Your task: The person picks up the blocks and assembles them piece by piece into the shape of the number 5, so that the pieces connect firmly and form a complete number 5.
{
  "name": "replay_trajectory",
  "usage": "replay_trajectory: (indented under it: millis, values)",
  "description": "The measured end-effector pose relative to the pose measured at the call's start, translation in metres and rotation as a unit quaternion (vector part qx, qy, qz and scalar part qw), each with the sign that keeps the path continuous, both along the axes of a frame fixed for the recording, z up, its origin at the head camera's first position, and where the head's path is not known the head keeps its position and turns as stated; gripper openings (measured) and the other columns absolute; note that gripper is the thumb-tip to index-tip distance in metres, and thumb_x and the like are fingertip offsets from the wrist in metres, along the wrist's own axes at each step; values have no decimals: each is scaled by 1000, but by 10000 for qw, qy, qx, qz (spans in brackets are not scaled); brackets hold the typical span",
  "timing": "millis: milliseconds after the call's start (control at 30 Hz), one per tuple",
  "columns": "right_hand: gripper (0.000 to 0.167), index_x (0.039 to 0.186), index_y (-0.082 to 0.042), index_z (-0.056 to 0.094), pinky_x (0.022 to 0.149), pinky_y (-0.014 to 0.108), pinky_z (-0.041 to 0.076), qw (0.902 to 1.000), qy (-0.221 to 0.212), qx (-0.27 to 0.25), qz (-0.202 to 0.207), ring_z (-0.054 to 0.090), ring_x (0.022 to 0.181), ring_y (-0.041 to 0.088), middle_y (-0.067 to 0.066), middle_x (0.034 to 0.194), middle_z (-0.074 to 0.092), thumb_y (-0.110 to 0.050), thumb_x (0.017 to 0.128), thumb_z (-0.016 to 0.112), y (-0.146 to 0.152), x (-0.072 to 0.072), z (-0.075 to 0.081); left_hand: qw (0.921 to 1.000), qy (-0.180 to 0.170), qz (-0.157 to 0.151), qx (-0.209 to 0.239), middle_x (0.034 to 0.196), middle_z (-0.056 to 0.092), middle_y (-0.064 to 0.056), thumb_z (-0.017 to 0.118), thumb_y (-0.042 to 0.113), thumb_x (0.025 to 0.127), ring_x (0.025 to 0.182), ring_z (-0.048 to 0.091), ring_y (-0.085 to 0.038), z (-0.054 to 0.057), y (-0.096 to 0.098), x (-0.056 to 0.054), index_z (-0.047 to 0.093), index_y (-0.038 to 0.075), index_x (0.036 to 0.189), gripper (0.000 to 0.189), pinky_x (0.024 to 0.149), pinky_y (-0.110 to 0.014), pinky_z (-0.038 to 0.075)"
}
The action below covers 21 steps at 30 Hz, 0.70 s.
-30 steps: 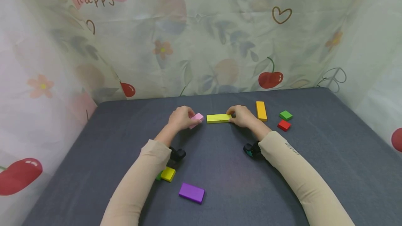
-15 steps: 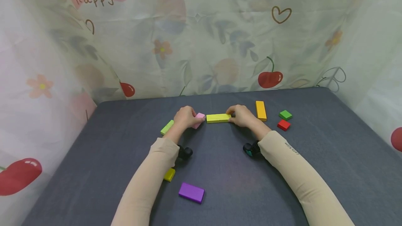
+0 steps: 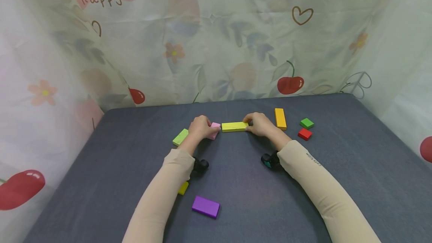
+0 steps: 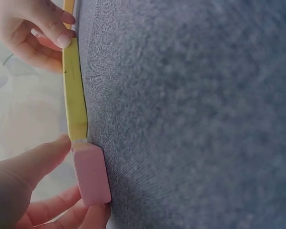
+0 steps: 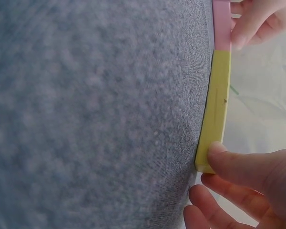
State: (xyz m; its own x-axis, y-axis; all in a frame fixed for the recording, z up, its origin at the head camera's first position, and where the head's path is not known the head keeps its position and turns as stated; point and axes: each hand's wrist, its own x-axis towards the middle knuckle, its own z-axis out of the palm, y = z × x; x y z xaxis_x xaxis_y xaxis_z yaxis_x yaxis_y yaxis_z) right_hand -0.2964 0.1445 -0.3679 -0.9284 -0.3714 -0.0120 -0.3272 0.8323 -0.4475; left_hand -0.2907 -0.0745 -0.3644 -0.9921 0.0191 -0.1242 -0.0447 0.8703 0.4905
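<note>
In the head view a long yellow block [image 3: 234, 127] lies crosswise on the grey cloth. My right hand [image 3: 259, 125] grips its right end between thumb and fingers; in the right wrist view the thumb presses the yellow block's [image 5: 214, 107] face. Beside its left end is a pink block [image 3: 214, 132], which my left hand [image 3: 200, 127] holds by thumb and fingers. The left wrist view has the pink block [image 4: 92, 175] close to the yellow one's end, fingers curled under its lower end. Part of the pink block is hidden behind the left hand in the head view.
A light green block [image 3: 180, 137] lies left of my left wrist. Nearer me are a purple block [image 3: 206, 207] and a yellow block [image 3: 183, 188] partly hidden by my sleeve. On the right are orange [image 3: 280, 119], green [image 3: 306, 123] and red [image 3: 305, 134] blocks.
My left hand has moved right with the pink block, which has turned and now meets the long yellow block's left end. The light green block has come into view. The right hand stays put.
</note>
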Motion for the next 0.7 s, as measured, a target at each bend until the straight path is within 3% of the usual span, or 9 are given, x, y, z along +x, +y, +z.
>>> replay_trajectory:
  millis: [233, 467, 700]
  values:
    - [31, 117, 2, 61, 94, 46, 46, 10000, 4, 15, 5, 57, 109, 35, 21, 117, 62, -7, 88, 63, 0, -1, -1, 9985, -143, -336, 398, 111, 63, -14, 67, 30, 85, 80, 60, -18, -1, -9, 0, 62, 4, 116, 41, 69, -26, 50]
    - [31, 117, 2, 61, 95, 46, 46, 10000, 2, 19, -7, 57, 109, 35, 21, 117, 62, -8, 88, 63, 0, -2, -1, 9950, -346, -544, 764, 95, 66, -13, 68, 22, 84, 60, 54, -8, -1, -12, 2, 60, 3, 120, 42, 55, -17, 43]
    - [31, 117, 2, 62, 94, 45, 47, 10000, 1, 29, 7, 57, 109, 35, 21, 117, 62, -8, 88, 63, 0, -1, -1, 9936, -467, -536, 878, 80, 67, -8, 69, 23, 84, 58, 54, -6, -3, -7, 2, 57, 1, 124, 48, 54, -16, 41]
